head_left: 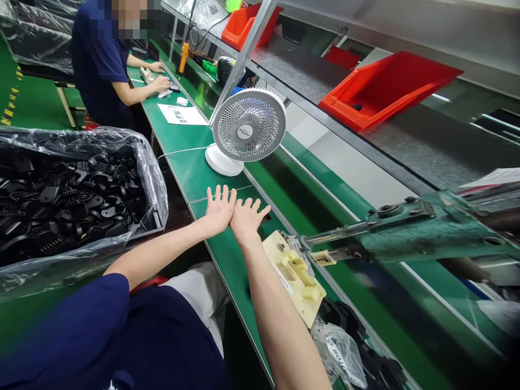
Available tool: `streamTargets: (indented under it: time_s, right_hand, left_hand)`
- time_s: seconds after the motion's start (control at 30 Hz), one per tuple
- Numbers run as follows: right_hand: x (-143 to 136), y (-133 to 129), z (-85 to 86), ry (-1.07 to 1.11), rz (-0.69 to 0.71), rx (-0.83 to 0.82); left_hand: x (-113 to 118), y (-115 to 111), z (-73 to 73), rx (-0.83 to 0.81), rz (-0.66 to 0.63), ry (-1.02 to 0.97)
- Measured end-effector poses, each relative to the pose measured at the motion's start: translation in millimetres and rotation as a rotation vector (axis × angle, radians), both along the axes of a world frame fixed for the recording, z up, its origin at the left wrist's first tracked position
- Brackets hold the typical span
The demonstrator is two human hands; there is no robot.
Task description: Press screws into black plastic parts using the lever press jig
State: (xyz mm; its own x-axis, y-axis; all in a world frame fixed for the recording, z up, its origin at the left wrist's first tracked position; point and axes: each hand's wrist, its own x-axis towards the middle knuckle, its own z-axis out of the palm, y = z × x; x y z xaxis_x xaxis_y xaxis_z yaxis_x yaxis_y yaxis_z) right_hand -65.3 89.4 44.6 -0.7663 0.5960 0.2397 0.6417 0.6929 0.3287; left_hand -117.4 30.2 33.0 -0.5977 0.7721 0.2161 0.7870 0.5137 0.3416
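Over the green workbench (187,168), my left hand (220,210) is stretched out with its fingers spread and holds nothing. Beside it, touching or overlapping at the thumb side, my right hand (247,219) also has its fingers apart and nothing in them. A white desk fan (248,127) with a round grille stands just beyond both hands. Nearest to my right wrist is a cream-coloured fixture block (298,276) with raised parts. Above that fixture, the green metal arm of a machine (418,227) reaches in from the right.
A plastic-lined bin (156,184) of black plastic parts stands at left. Black parts and a clear plastic bag (343,352) lie below the fixture. Red bins (385,89) sit on the upper shelf. A co-worker (101,59) sits farther along the bench, near a paper sheet (182,115).
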Motion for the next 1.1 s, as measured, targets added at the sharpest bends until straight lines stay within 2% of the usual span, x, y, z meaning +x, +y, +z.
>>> streamTargets:
  time_s: [0.43,0.67,1.1]
  right_hand:
    - [-0.5,-4.2,0.8,-0.042,-0.02,-0.009]
    - [-0.1,-3.9,3.5,-0.012,0.019,-0.013]
    - [-9.2,-1.7,-4.5,0.068,0.079,-0.045]
  left_hand:
    - [-0.2,-4.1,-0.2,0.001,-0.017,-0.024]
    - [-2.0,-1.9,-1.4,0.0,0.008,0.018]
    - [-8.4,-4.5,-7.2,0.005,0.049,0.087]
